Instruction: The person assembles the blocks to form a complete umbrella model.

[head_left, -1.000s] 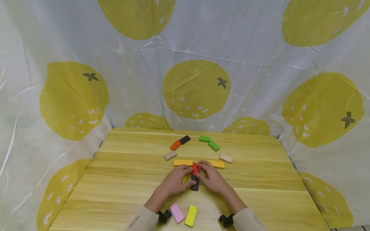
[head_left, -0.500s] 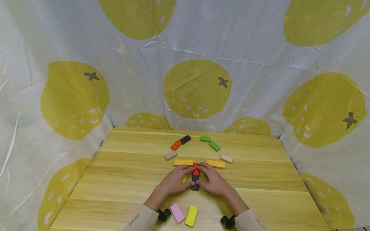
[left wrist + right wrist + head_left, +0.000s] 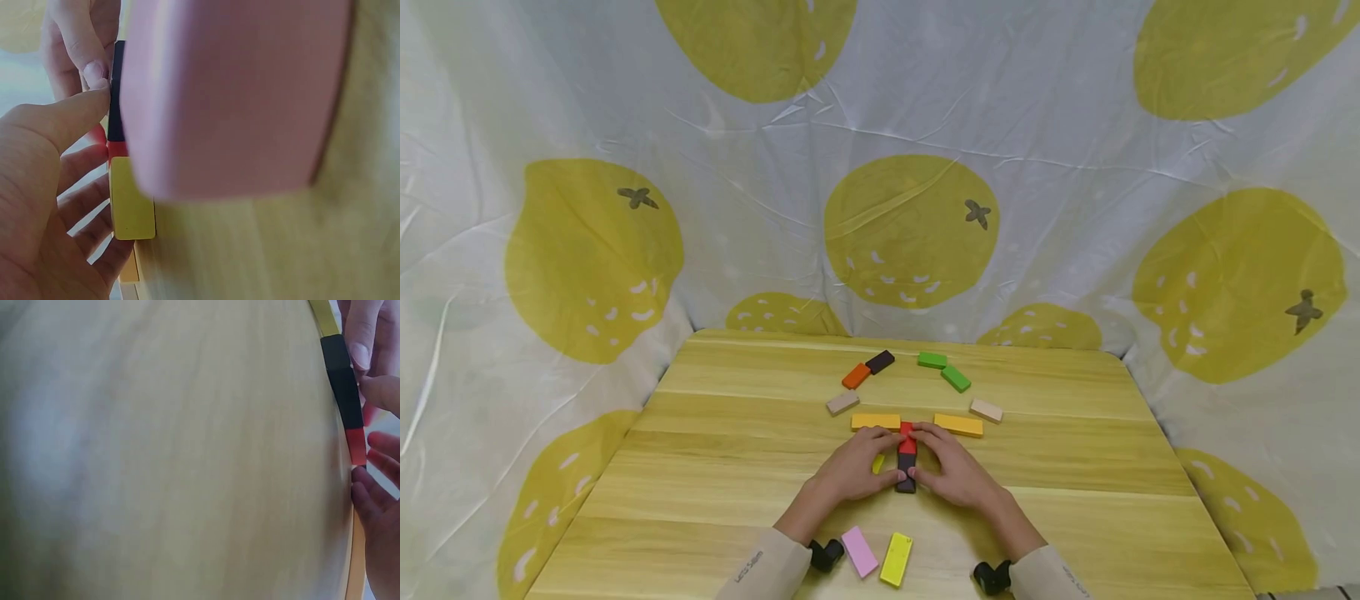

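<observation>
A red block (image 3: 907, 439) and a black block (image 3: 907, 473) lie end to end on the table in the head view. My left hand (image 3: 850, 465) is along their left side, its thumb at the black block and a fingertip at the red one. Opposite it, my right hand (image 3: 953, 468) touches the same two blocks from the right, its thumb level with the left thumb. Partly hidden beneath the left hand is a yellow block (image 3: 133, 200). Yellow-orange blocks lie beyond the fingers, one left (image 3: 875, 422) and one right (image 3: 958, 426).
Farther back, beige blocks (image 3: 842, 403), an orange block (image 3: 856, 376), another black block (image 3: 880, 362) and green blocks (image 3: 956, 378) form two curved sides. Near me lie a pink block (image 3: 860, 552) and a yellow block (image 3: 897, 560). A lemon-print cloth (image 3: 1060, 250) hangs behind the table (image 3: 1097, 517).
My right thumb has slid toward me, from the red block's near end to the black block. The black block now sits straighter in line with the red one. The left hand has barely moved.
</observation>
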Motion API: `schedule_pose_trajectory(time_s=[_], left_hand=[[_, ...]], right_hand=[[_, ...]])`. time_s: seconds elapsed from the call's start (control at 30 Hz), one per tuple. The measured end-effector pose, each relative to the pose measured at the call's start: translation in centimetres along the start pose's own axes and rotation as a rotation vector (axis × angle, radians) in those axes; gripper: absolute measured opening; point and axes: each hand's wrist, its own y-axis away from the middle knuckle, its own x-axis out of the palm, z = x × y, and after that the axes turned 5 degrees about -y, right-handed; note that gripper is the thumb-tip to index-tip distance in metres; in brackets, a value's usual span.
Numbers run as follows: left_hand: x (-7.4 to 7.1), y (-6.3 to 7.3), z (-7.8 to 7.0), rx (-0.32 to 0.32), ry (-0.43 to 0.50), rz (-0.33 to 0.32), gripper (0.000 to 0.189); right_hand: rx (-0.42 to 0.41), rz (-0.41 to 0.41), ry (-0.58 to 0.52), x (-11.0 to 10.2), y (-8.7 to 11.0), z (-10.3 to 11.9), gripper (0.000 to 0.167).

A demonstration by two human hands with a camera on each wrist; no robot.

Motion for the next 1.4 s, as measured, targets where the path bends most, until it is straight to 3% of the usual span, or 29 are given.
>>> schedule_pose_trajectory(time_s=[0.3,0.67,1.0,1.23,1.4], left_hand=[[0.2,0.0,0.0,-0.005,0.021,0.003,0.062],[0.1,0.1,0.1,-0.013,0.034,0.0,0.061],[0.2,0.2,0.1,-0.03,0.076,0.006,0.062],[0.2,0.3,0.2,-0.03,0.088,0.006,0.062],[0.3,0.3,0.4,-0.011,0.082,-0.014,0.062]], right_hand=[[-0.015,-0.025,-0.008,0.1,1.2,0.3,0.061],[-0.005,-0.029,-0.027,0.3,5.3,2.4,0.059],[-0.024,0.046,0.016,1.9,7.8,4.6,0.057],[0.012,0.145,-0.041,2.8,8.6,5.2,0.056],[-0.013,0.133,-0.041,3.2,8.8,5.3,0.044]])
